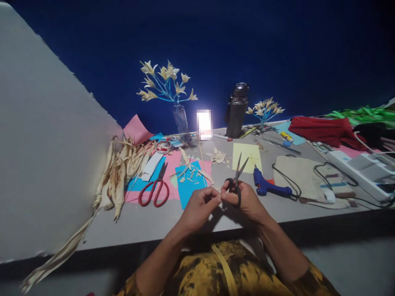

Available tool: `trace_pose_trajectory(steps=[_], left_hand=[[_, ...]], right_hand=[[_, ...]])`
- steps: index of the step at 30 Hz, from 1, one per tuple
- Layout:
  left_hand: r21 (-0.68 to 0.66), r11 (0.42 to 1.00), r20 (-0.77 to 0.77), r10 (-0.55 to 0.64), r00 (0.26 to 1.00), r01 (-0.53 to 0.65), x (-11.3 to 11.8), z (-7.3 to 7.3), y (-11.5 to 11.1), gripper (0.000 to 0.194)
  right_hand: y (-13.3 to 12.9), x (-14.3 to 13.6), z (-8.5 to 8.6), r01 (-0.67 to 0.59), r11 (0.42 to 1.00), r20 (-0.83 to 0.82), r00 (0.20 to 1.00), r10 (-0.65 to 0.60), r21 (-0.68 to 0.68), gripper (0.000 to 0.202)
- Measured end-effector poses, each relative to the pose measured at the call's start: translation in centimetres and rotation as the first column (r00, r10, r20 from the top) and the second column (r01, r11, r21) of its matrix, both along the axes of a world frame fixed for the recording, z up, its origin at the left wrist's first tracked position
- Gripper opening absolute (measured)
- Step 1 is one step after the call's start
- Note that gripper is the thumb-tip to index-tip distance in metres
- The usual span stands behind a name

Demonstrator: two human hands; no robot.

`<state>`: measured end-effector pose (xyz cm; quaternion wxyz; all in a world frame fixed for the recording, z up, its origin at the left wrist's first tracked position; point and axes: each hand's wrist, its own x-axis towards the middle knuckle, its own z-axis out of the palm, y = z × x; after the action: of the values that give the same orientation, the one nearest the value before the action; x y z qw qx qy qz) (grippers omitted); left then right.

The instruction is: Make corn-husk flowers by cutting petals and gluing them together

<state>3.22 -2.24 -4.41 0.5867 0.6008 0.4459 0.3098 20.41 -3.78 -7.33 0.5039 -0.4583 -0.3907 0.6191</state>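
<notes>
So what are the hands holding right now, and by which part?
The right hand holds the black-handled scissors by the handles; whether the left hand pinches anything cannot be told.

Black-handled scissors (236, 177), blue glue gun (262, 182)

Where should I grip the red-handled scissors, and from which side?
Best by the red loops, from the near table edge, probably with the left hand: the red-handled scissors lie with loops toward that edge, blades pointing away.
</notes>
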Motion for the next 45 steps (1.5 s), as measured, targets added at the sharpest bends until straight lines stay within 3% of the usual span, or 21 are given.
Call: trace_pose_trajectory(steps=[7, 12, 16, 21, 25, 27, 31, 34, 37, 42, 45], left_hand=[[0.112, 0.992, -0.002, -0.055, 0.998, 0.055, -1.1, 0.5, 0.3, 0.027], [0.027, 0.987, 0.161, -0.163, 0.973, 0.161, -1.8, 0.8, 0.5, 0.02], [-0.051, 0.978, 0.192, -0.188, 0.963, 0.201, -2.1, 0.7, 0.6, 0.023], [-0.126, 0.975, 0.17, -0.16, 0.972, 0.183, -1.9, 1.0, 0.7, 0.027], [-0.111, 0.974, 0.139, -0.18, 0.974, 0.196, -1.7, 0.9, 0.5, 0.025], [-0.099, 0.969, 0.149, -0.211, 0.966, 0.227, -1.7, 0.8, 0.4, 0.023], [-0.104, 0.959, 0.242, -0.231, 0.942, 0.262, -1.7, 1.0, 0.4, 0.021], [-0.144, 0.956, 0.306, -0.202, 0.931, 0.254, -1.6, 1.0, 0.6, 0.024], [-0.191, 0.963, 0.32, -0.123, 0.94, 0.191, -1.4, 0.5, 0.7, 0.027], [-0.206, 0.976, 0.263, -0.017, 0.965, 0.073, -0.8, -0.7, 0.4, 0.026], [-0.139, 0.988, 0.207, -0.039, 0.978, 0.068, -0.9, -0.6, 0.5, 0.022]], right_hand=[[-0.2, -0.3, 1.2, -0.072, 0.997, 0.026, 0.997, 0.072, -0.018, 0.033], [-0.8, -0.6, 1.8, -0.173, 0.979, -0.251, 0.957, 0.142, -0.106, 0.035], [-1.0, 0.1, 1.2, -0.199, 0.973, -0.394, 0.909, 0.137, -0.118, 0.035], [-1.0, 0.9, 1.1, -0.176, 0.984, -0.19, 0.967, 0.17, -0.018, 0.038], [-1.1, 0.2, 1.6, -0.178, 0.984, -0.013, 0.984, 0.177, -0.032, 0.039], [-1.1, -0.2, 1.8, -0.186, 0.981, -0.051, 0.982, 0.183, -0.059, 0.038], [-1.2, -0.5, 1.4, -0.262, 0.96, -0.327, 0.92, 0.218, -0.097, 0.037], [-1.1, -0.2, 0.7, -0.236, 0.965, -0.421, 0.891, 0.168, -0.113, 0.038], [-1.0, 0.1, 0.3, -0.137, 0.988, -0.378, 0.921, 0.099, -0.076, 0.043], [-0.9, -0.6, 1.0, -0.067, 0.996, -0.135, 0.989, 0.059, -0.056, 0.039], [-0.6, -0.8, 1.2, -0.034, 0.997, -0.177, 0.984, 0.021, -0.073, 0.034]])
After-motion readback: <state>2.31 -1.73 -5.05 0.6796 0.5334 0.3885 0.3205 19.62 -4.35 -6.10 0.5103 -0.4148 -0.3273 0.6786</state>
